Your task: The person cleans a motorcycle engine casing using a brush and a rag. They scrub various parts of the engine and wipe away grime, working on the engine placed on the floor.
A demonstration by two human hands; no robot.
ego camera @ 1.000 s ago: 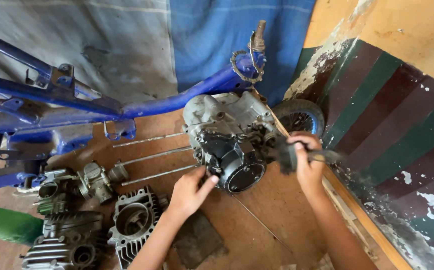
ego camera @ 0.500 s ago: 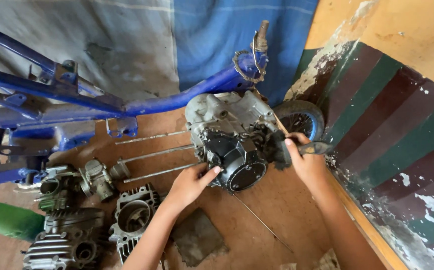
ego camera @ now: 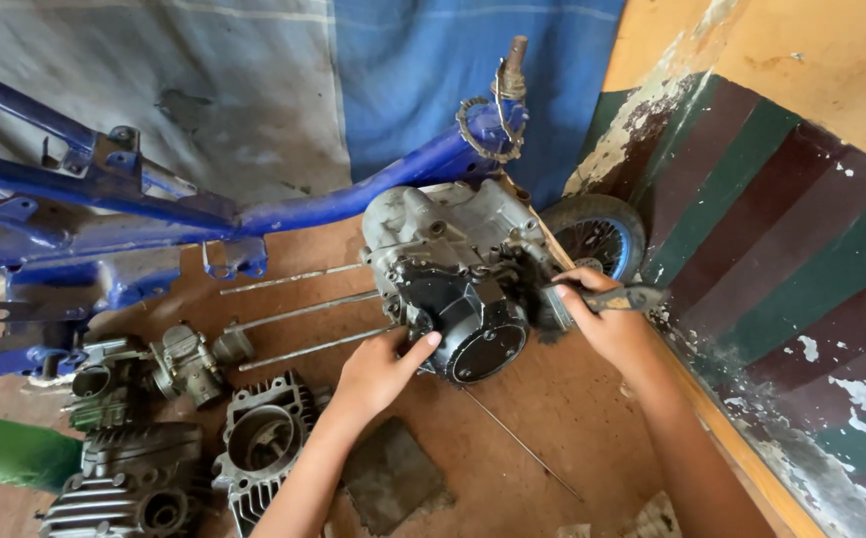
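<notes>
Finned cylinder parts [ego camera: 254, 443] lie far left on the floor [ego camera: 553, 418]. The left hand [ego camera: 378, 371] presses fingers against the engine block [ego camera: 458, 274], centre, beside the blue frame [ego camera: 353, 199]. The right hand [ego camera: 602, 319] grips a dark tool [ego camera: 624, 297] at its side.

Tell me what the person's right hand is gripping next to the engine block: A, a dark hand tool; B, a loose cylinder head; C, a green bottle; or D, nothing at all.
A: the right hand is closed around a dark tool held against the side of the engine block, while the left hand rests on the block's front.
</notes>
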